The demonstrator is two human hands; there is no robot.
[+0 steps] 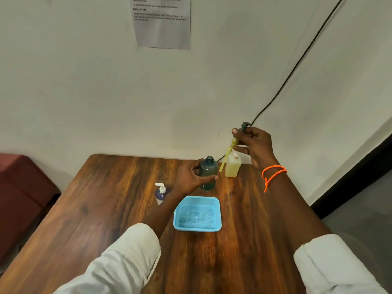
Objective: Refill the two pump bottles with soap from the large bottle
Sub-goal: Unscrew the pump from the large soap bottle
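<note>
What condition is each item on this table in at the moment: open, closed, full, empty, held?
Green bottle: upright, pump off, neck open, held by left hand.
Pump head: out of its bottle, tube hanging down, held up by right hand.
Yellow bottle: upright, capped, holds yellowish liquid.
Blue pump bottle: upright, white pump on.
Blue basket: nothing inside.

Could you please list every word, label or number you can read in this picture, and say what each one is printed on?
"INITIAL STATE": a bold heading on the paper sheet taped to the wall.
The remaining lines on that sheet are too small and blurred to read.
Dark green bottle, small pump bottle, large yellow soap bottle and blue basket: no legible label or number shows.
</note>
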